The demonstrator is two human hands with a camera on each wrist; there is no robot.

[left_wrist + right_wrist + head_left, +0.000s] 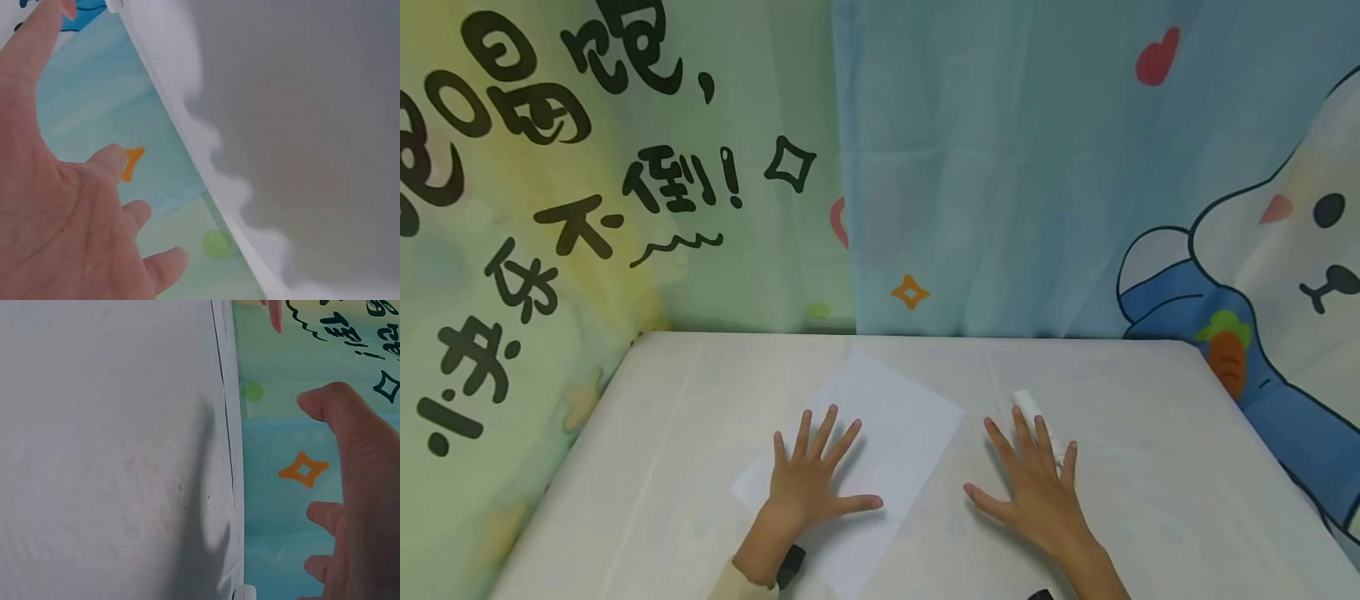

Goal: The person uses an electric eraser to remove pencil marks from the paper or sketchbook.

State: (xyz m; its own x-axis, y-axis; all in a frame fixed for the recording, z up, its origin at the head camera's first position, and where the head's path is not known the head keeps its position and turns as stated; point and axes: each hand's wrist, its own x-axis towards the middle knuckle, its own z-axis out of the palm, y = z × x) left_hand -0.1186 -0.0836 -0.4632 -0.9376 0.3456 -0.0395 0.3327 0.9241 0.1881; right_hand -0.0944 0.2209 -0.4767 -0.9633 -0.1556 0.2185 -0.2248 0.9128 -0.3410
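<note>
My left hand (pixel 808 492) hovers palm down with its fingers spread over a white sheet of paper (pixel 910 417), its shadow falling on the sheet. To the right, my right hand (pixel 1041 500) is likewise spread above the table and holds nothing. Just beyond its fingers lies a white stick-like object (pixel 1024 403), partly hidden by them; its kind cannot be made out. In the left wrist view the left hand (pixel 69 212) shows its palm with nothing in it. The right wrist view shows the right hand (pixel 362 469) with thumb and fingers apart.
A white-covered table (pixel 670 467) spans the front. Behind it hangs a blue curtain (pixel 1000 167) with a cartoon bear, and a green one (pixel 760 250) with black lettering lies at the left. Dark wrist gear (pixel 791 565) shows by the left wrist.
</note>
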